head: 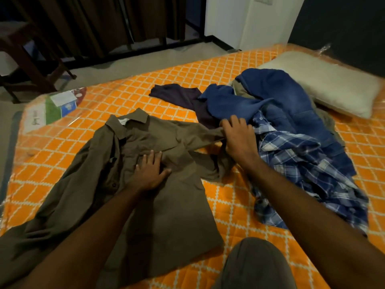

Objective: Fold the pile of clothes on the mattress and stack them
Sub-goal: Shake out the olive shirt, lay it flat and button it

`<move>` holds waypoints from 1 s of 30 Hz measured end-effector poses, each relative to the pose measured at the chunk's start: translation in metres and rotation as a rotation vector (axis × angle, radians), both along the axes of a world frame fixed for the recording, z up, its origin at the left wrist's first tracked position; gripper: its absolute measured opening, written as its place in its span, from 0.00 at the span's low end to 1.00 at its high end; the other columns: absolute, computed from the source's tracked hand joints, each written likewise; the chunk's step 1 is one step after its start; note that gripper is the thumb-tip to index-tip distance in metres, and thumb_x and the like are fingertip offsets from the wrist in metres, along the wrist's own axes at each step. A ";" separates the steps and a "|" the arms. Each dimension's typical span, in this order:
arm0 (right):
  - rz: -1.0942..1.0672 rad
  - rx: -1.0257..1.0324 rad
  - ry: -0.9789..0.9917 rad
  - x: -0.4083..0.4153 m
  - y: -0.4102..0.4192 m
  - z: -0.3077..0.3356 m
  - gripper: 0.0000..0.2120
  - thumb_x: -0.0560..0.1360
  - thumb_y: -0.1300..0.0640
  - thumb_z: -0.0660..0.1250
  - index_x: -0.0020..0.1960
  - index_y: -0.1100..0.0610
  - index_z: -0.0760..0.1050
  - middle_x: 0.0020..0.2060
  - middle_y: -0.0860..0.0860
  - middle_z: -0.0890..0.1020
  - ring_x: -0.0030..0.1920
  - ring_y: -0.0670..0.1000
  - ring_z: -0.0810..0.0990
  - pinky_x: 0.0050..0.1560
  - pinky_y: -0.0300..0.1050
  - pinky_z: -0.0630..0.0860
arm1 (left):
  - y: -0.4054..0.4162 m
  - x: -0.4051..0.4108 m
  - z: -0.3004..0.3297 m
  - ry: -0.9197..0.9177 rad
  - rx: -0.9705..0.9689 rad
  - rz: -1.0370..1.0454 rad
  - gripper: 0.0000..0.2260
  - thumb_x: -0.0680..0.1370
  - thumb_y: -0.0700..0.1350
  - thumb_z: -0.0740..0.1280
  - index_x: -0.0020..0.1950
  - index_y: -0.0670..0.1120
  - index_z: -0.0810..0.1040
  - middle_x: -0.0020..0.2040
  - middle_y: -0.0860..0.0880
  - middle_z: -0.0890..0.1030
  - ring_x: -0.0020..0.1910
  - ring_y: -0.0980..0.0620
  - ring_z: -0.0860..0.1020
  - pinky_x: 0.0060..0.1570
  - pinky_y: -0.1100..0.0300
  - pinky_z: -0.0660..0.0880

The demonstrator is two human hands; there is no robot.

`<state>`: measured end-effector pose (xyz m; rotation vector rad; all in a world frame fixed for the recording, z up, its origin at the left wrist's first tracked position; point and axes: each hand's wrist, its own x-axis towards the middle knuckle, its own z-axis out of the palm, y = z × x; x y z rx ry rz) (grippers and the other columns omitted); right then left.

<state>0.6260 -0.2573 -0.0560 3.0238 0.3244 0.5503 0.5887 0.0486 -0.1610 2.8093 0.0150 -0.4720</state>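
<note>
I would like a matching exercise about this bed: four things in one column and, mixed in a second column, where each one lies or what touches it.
Things:
1. olive shirt
2. checked shirt
3. pillow
4. dark purple garment

Places:
a. far right corner of the mattress
b. spread flat under the left hand, its sleeve gripped by the right hand
c. partly under the blue jeans, far side of the pile
d. near edge of the pile

Pairs: 1-b, 2-d, 3-a, 4-c

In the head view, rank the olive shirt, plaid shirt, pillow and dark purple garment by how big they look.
1. Olive shirt, largest, though it lies nearest the camera.
2. Blue plaid shirt, crumpled.
3. Pillow, farther off, so unsure against the plaid shirt.
4. Dark purple garment, smallest, partly hidden under the denim.
</note>
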 end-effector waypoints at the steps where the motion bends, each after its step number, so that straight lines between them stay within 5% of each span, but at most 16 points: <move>1: -0.021 0.016 0.080 -0.001 -0.004 -0.008 0.24 0.68 0.62 0.71 0.62 0.54 0.69 0.57 0.56 0.74 0.55 0.62 0.75 0.48 0.56 0.71 | 0.000 -0.002 0.002 0.011 0.021 -0.021 0.38 0.80 0.67 0.56 0.82 0.55 0.41 0.82 0.48 0.39 0.81 0.41 0.42 0.75 0.34 0.48; 5: -0.233 0.551 0.564 -0.010 -0.028 -0.047 0.28 0.70 0.53 0.74 0.65 0.59 0.68 0.62 0.60 0.75 0.62 0.64 0.76 0.60 0.56 0.74 | -0.003 -0.016 0.015 -0.063 0.100 -0.152 0.38 0.80 0.62 0.60 0.82 0.54 0.42 0.83 0.50 0.42 0.81 0.43 0.44 0.73 0.31 0.52; 10: -0.342 0.429 0.504 -0.034 -0.035 -0.071 0.34 0.72 0.51 0.76 0.69 0.65 0.66 0.68 0.63 0.65 0.70 0.65 0.64 0.68 0.57 0.67 | -0.026 -0.034 0.020 -0.260 0.209 -0.492 0.33 0.76 0.52 0.51 0.82 0.57 0.47 0.82 0.48 0.50 0.80 0.44 0.53 0.74 0.39 0.59; 12: -0.307 0.463 0.483 -0.036 -0.034 -0.070 0.20 0.74 0.55 0.71 0.61 0.65 0.73 0.61 0.64 0.74 0.64 0.65 0.71 0.63 0.54 0.71 | -0.040 -0.033 0.018 -0.133 0.172 -0.488 0.33 0.78 0.49 0.56 0.81 0.59 0.49 0.82 0.47 0.49 0.80 0.42 0.51 0.73 0.38 0.60; 14: -0.285 0.852 0.425 -0.035 -0.035 -0.057 0.07 0.74 0.59 0.70 0.48 0.62 0.75 0.45 0.60 0.80 0.49 0.59 0.79 0.48 0.51 0.73 | -0.051 -0.032 0.019 -0.019 0.148 -0.457 0.31 0.79 0.48 0.60 0.81 0.58 0.52 0.82 0.46 0.47 0.80 0.39 0.49 0.73 0.35 0.60; 17: -0.214 1.264 0.305 -0.027 -0.040 -0.024 0.11 0.73 0.58 0.72 0.38 0.57 0.71 0.33 0.56 0.72 0.36 0.52 0.71 0.39 0.50 0.68 | -0.054 -0.029 0.021 0.027 0.164 -0.445 0.32 0.79 0.50 0.61 0.81 0.59 0.52 0.82 0.46 0.45 0.80 0.38 0.47 0.72 0.31 0.59; 19: -0.099 1.171 0.362 -0.022 -0.042 0.001 0.14 0.75 0.55 0.72 0.37 0.58 0.70 0.33 0.56 0.72 0.36 0.52 0.72 0.40 0.49 0.68 | -0.052 -0.027 0.022 0.063 0.148 -0.442 0.33 0.79 0.51 0.62 0.81 0.60 0.50 0.82 0.47 0.44 0.80 0.38 0.46 0.71 0.30 0.58; 22: -0.039 0.544 0.367 -0.015 -0.050 0.034 0.16 0.75 0.44 0.70 0.43 0.56 0.72 0.37 0.52 0.79 0.39 0.53 0.77 0.39 0.51 0.71 | -0.049 -0.026 0.028 0.095 0.155 -0.472 0.33 0.80 0.52 0.61 0.82 0.57 0.49 0.82 0.46 0.46 0.80 0.39 0.49 0.72 0.32 0.58; 25: -0.052 0.018 0.304 -0.013 -0.053 0.060 0.13 0.75 0.47 0.69 0.55 0.53 0.72 0.49 0.55 0.81 0.49 0.59 0.80 0.43 0.50 0.72 | -0.046 -0.027 0.032 0.092 0.146 -0.480 0.31 0.81 0.51 0.60 0.82 0.55 0.51 0.82 0.45 0.48 0.80 0.40 0.50 0.73 0.34 0.58; 30: -0.077 -0.065 0.598 -0.025 -0.041 0.050 0.28 0.69 0.38 0.73 0.61 0.54 0.74 0.59 0.55 0.78 0.60 0.59 0.78 0.55 0.53 0.74 | -0.048 -0.037 0.032 0.023 0.129 -0.445 0.29 0.78 0.59 0.54 0.79 0.52 0.61 0.79 0.45 0.58 0.77 0.42 0.59 0.71 0.41 0.64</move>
